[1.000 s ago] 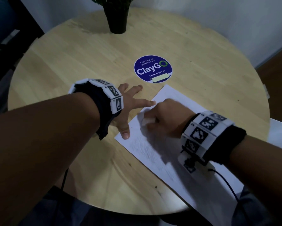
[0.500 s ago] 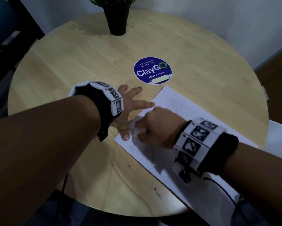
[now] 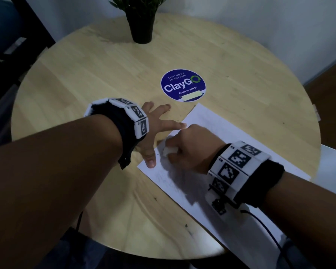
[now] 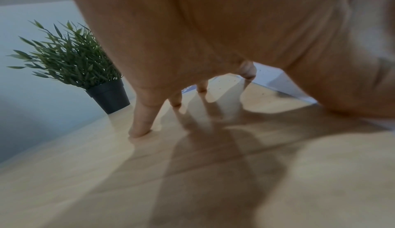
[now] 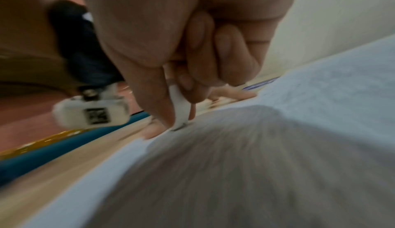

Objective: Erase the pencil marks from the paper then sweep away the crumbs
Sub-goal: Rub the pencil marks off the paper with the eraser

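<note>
A white sheet of paper (image 3: 217,129) lies slantwise on the round wooden table (image 3: 105,78), with faint pencil marks (image 3: 163,177) near its left corner. My right hand (image 3: 190,146) pinches a small white eraser (image 3: 169,150) between thumb and fingers, its lower end touching the paper (image 5: 320,96) in the right wrist view, where the eraser (image 5: 180,108) shows blurred. My left hand (image 3: 157,131) lies spread with straight fingers: the thumb presses the paper's left corner, the index tip reaches its edge, the other fingertips (image 4: 140,130) rest on bare wood.
A blue round "ClayGO" sticker (image 3: 183,85) is stuck to the table beyond the paper. A black pot with a green plant (image 3: 141,22) stands at the far edge, also in the left wrist view (image 4: 107,94). Small dark crumbs dot the wood near the sticker.
My right hand with the eraser has slid down-left along the paper toward the left thumb, then stayed there with small rubbing shifts. The left hand has held its place.
</note>
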### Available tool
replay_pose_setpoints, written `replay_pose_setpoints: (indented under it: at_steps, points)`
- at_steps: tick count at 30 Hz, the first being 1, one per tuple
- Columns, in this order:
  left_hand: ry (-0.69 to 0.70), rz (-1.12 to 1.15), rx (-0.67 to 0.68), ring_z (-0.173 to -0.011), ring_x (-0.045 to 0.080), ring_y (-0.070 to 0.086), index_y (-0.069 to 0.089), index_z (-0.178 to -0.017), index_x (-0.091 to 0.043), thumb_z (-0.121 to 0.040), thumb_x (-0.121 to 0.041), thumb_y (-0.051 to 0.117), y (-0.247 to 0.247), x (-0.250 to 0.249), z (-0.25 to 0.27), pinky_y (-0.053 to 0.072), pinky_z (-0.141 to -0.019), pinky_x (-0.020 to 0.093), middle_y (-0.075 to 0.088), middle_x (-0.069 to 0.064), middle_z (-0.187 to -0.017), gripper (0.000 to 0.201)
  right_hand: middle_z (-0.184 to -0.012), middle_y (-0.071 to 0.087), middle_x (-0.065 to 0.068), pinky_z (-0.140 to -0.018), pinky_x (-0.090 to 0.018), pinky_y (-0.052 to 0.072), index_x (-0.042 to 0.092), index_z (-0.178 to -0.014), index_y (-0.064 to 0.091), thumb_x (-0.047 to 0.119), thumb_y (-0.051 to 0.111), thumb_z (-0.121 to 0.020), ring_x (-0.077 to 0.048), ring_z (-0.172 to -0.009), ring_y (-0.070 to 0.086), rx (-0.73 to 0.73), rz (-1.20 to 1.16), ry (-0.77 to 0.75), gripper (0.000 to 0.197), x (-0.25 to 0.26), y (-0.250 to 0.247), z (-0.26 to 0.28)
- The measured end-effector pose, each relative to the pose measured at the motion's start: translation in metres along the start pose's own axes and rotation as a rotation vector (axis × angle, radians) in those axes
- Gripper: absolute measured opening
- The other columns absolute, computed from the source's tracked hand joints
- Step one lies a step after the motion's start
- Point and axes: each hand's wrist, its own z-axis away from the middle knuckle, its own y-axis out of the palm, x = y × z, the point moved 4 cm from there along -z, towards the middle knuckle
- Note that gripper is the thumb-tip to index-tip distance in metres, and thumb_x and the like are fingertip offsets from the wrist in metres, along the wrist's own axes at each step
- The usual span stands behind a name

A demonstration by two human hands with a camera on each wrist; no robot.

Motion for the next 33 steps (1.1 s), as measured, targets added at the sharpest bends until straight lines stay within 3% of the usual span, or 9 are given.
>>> replay_pose_setpoints:
  at_steps: [3,7,11,16,20,22,25,29,33]
  points:
    - [-0.005,0.016,0.003,-0.145,0.034,-0.018,-0.008,-0.135,-0.071,-0.044,-0.057,0.09,0.001,0.002,-0.002,0.017,-0.108,0.066,-0.029,-0.012,-0.156,0.135,-0.092,0.064,-0.002,-0.079,-0.032,0.048,0.03,-0.11,0.066,0.03,0.053,-0.088,-0.023,-0.084,0.054,0.069,0.026,-0.109,0.026,0.015,0.011,0.008]
    - [-0.007,0.005,-0.008,-0.145,0.035,-0.018,-0.006,-0.139,-0.067,-0.048,-0.053,0.09,0.002,0.002,-0.001,0.018,-0.108,0.065,-0.028,-0.01,-0.156,0.133,-0.097,0.064,-0.006,-0.078,-0.036,0.052,0.028,-0.099,0.067,0.036,0.055,-0.086,-0.027,-0.086,0.06,-0.082,0.026,0.135,0.019,-0.022,-0.005,-0.003]
    - [-0.001,0.018,0.006,-0.145,0.035,-0.019,-0.009,-0.136,-0.07,-0.046,-0.055,0.09,0.002,0.002,-0.003,0.017,-0.107,0.066,-0.029,-0.011,-0.156,0.134,-0.096,0.064,-0.004,-0.079,-0.035,0.052,0.03,-0.105,0.066,0.038,0.056,-0.087,-0.026,-0.085,0.058,0.055,0.046,-0.02,0.022,-0.002,0.011,0.007]
    - [-0.016,0.013,-0.005,-0.145,0.034,-0.018,-0.007,-0.14,-0.065,-0.049,-0.053,0.089,0.002,0.001,0.0,0.017,-0.108,0.065,-0.028,-0.011,-0.156,0.133,-0.092,0.067,-0.004,-0.073,-0.031,0.049,0.03,-0.101,0.069,0.041,0.049,-0.085,-0.026,-0.08,0.058,-0.143,0.044,0.223,0.028,-0.044,-0.012,-0.008]
    - [-0.011,0.033,0.001,-0.145,0.033,-0.02,-0.009,-0.137,-0.068,-0.048,-0.052,0.09,0.002,0.002,-0.002,0.017,-0.108,0.066,-0.029,-0.011,-0.156,0.134,-0.086,0.062,-0.004,-0.075,-0.035,0.051,0.027,-0.094,0.068,0.043,0.051,-0.083,-0.026,-0.079,0.057,-0.04,0.06,0.13,0.026,-0.034,-0.003,-0.003]
    - [-0.018,0.032,0.0,-0.145,0.033,-0.02,-0.009,-0.137,-0.069,-0.049,-0.051,0.09,0.002,0.002,0.0,0.017,-0.108,0.066,-0.028,-0.011,-0.156,0.134,-0.08,0.061,-0.003,-0.067,-0.03,0.045,0.024,-0.082,0.064,0.044,0.049,-0.083,-0.025,-0.074,0.053,-0.073,0.051,0.21,0.026,-0.046,-0.011,-0.003]
    - [-0.016,0.022,-0.001,-0.145,0.034,-0.018,-0.007,-0.14,-0.066,-0.05,-0.052,0.089,0.002,0.0,0.001,0.017,-0.108,0.066,-0.026,-0.01,-0.157,0.132,-0.061,0.045,-0.004,-0.053,-0.027,0.028,0.016,-0.057,0.043,0.035,0.053,-0.085,-0.027,-0.067,0.046,-0.178,0.039,0.362,0.035,-0.072,-0.03,-0.008]
    - [-0.016,0.01,-0.009,-0.145,0.034,-0.018,-0.008,-0.141,-0.064,-0.052,-0.054,0.088,0.0,-0.001,0.003,0.016,-0.11,0.064,-0.026,-0.009,-0.157,0.131,-0.062,0.046,-0.004,-0.051,-0.026,0.027,0.011,-0.064,0.05,0.034,0.053,-0.088,-0.025,-0.067,0.048,-0.122,0.058,0.318,0.034,-0.072,-0.027,-0.012]
    - [-0.004,0.021,-0.034,-0.147,0.031,-0.016,-0.009,-0.144,-0.057,-0.061,-0.047,0.086,0.0,-0.001,0.008,0.014,-0.113,0.057,-0.023,-0.007,-0.159,0.127,-0.075,0.057,-0.002,-0.063,-0.027,0.036,0.018,-0.075,0.059,0.034,0.047,-0.092,-0.024,-0.077,0.054,-0.103,-0.03,0.367,0.026,-0.08,-0.025,-0.007]
